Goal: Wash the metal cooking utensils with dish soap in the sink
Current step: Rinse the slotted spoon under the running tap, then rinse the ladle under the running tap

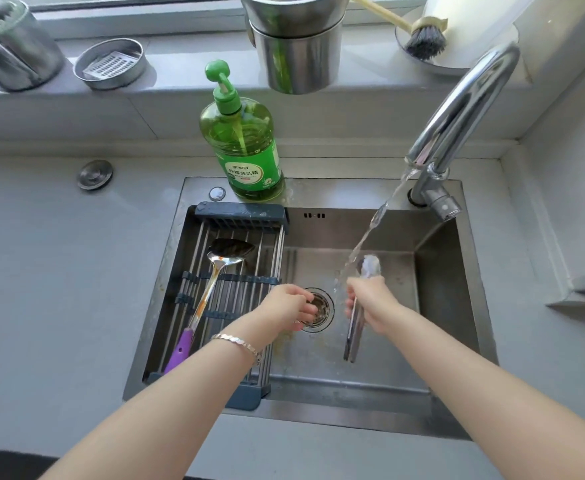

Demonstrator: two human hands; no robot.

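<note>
My right hand (pixel 367 301) grips a pair of metal tongs (pixel 355 336) over the steel sink (pixel 450 271), tips up under the water stream (pixel 370 226) from the faucet (pixel 464 109). My left hand (pixel 293 306) hovers over the drain (pixel 320 308) with loosely curled fingers and nothing in it. A metal ladle with a purple handle (pixel 215 271) lies on the drying rack (pixel 228 289) across the sink's left half. A green dish soap bottle (pixel 242 140) stands behind the sink.
On the windowsill stand stacked steel pots (pixel 294 39), a round tin with a grater (pixel 111 64), a steel canister (pixel 10 53) and a dish brush (pixel 422 32). Grey counter surrounds the sink, with a round metal cap (pixel 95 174) at the left.
</note>
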